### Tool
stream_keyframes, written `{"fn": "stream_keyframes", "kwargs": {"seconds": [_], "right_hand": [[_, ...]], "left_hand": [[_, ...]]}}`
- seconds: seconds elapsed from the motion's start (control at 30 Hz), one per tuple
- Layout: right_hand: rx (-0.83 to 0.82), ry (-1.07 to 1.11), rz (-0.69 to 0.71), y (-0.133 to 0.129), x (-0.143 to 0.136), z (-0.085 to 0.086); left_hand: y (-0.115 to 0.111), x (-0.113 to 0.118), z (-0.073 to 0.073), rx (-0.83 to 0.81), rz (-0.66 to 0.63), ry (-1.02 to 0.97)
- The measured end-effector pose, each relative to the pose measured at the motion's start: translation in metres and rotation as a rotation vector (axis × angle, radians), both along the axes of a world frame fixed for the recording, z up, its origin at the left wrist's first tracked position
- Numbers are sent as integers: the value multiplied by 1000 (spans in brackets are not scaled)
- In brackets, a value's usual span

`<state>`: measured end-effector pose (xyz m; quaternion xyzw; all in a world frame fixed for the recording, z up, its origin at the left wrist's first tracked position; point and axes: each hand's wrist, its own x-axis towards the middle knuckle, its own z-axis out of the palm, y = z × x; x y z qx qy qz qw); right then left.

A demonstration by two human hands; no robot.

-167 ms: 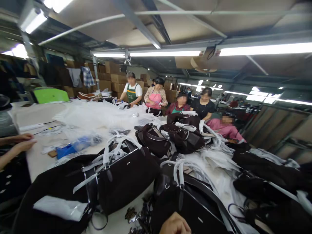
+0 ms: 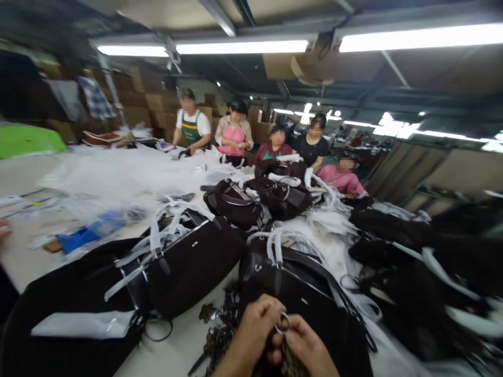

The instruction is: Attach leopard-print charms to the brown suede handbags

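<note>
Ring (image 2: 283, 323) right in front of the bag (image 2: 338, 324), and I have both hands on it! My left hand (image 2: 255, 322) pinches one side, my right hand (image 2: 308, 343) the other, fingers narrow. Dark pieces (image 2: 219, 335) sit left of the bag, plastic (image 2: 118, 173) beyond it.

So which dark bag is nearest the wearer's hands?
The dark bag directly behind the left hand and right hand; they partly cover it, and no other bag.
</note>
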<state>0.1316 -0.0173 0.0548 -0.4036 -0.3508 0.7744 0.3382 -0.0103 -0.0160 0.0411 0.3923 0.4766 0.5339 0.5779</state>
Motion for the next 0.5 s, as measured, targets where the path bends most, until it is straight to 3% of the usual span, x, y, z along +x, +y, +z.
{"fn": "stream_keyframes", "kwargs": {"seconds": [0.1, 0.2, 0.5], "right_hand": [[7, 48, -21, -2, -4, 24], [16, 52, -42, 0, -3, 39], [-7, 81, -76, -12, 7, 38]], "left_hand": [[-3, -3, 21, -109, -80, -263], [-5, -2, 29, -163, -161, -452], [-13, 4, 33, -194, -132, -456]]}}
